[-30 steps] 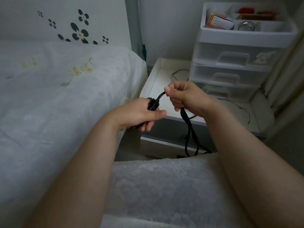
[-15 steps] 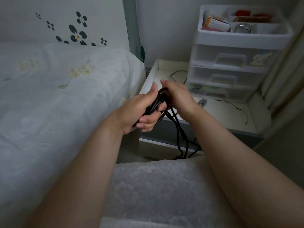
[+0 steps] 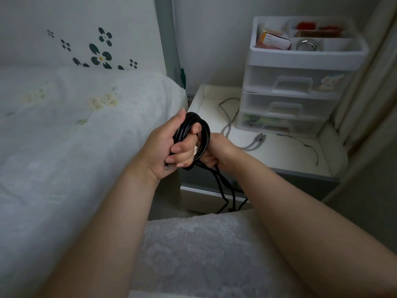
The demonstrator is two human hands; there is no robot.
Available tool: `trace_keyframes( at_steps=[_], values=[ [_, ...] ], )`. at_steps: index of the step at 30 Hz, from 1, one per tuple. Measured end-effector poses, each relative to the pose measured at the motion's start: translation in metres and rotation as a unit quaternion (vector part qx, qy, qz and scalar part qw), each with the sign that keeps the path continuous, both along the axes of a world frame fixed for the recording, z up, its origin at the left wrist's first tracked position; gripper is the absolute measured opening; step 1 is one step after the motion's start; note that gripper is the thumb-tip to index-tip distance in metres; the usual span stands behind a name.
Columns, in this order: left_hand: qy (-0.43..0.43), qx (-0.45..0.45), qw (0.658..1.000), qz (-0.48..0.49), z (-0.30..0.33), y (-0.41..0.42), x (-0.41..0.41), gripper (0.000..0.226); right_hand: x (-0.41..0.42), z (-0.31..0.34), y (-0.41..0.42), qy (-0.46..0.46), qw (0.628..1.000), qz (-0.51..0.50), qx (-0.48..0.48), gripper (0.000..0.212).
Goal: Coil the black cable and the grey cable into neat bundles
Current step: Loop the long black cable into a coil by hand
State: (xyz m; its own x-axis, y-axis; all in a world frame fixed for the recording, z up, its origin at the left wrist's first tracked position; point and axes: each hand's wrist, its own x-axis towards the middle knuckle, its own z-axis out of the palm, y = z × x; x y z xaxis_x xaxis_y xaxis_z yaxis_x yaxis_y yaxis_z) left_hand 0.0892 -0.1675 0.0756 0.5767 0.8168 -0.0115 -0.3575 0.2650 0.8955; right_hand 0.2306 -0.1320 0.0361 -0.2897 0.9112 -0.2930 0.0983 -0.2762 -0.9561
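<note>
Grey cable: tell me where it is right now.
The grey cable lies loose on the white bedside table, right of the hands, running along the left front of the plastic drawer unit.

Black cable (image 3: 198,134) partly coiled, tail hanging; grey cable (image 3: 232,123) loose.

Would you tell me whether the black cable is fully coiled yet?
Partly coiled: the black cable forms loops in the left hand, while loose strands hang below the right hand.

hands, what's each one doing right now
Left hand: closed around the black cable coil.
Right hand: closed on the same cable, below the coil.
</note>
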Motion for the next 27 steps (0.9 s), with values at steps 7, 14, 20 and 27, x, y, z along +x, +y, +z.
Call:
trace_keyframes(
  at_steps=[7,14,20,27],
  values=[
    [-0.070,-0.035,0.991,0.109,-0.001,0.010,0.000,0.047,-0.026,-0.007,-0.015,-0.069,0.987,-0.116,0.086,0.034],
    [-0.092,-0.054,0.948,0.299,-0.002,0.021,-0.001,0.049,-0.041,0.005,-0.043,-0.091,0.996,-0.009,0.001,0.019],
    [-0.014,-0.018,0.907,0.420,-0.007,0.029,-0.001,0.048,-0.033,0.016,-0.054,-0.155,0.983,0.089,0.038,0.015],
    [0.184,0.119,0.862,0.458,-0.017,0.034,0.008,0.045,-0.026,0.016,-0.054,-0.374,0.887,0.103,0.249,0.024]
  ],
)
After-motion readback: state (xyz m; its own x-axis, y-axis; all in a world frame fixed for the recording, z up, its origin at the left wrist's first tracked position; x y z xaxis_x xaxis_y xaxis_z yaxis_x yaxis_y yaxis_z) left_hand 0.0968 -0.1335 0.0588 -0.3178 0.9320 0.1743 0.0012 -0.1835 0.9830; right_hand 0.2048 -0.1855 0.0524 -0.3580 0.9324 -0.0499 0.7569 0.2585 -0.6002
